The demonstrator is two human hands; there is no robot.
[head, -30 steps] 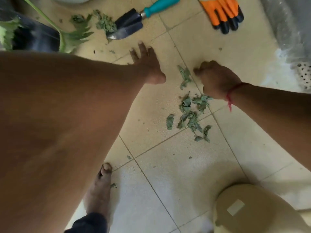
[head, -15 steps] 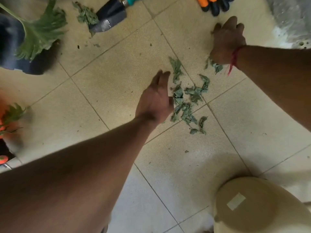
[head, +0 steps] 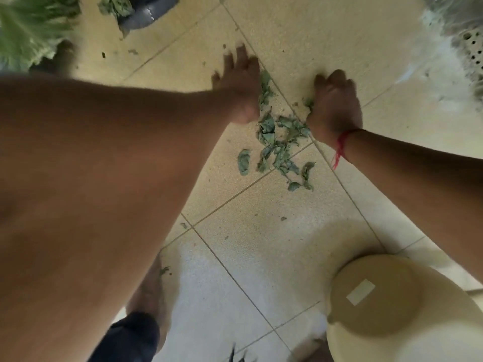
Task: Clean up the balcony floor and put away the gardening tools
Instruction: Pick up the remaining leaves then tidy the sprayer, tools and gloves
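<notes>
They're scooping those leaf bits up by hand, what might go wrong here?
The left hand and right hand flank the leaf pile, but a stray leaf and a scrap by the bare foot lie apart from it and could be missed. The trowel blade lies beyond the left hand; a wide sweep might graze it.

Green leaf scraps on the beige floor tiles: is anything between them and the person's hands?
Nothing visible. The left hand and right hand sit on either side of the scattered green leaf scraps, each right at the pile's upper edge on the beige floor tiles.
</notes>
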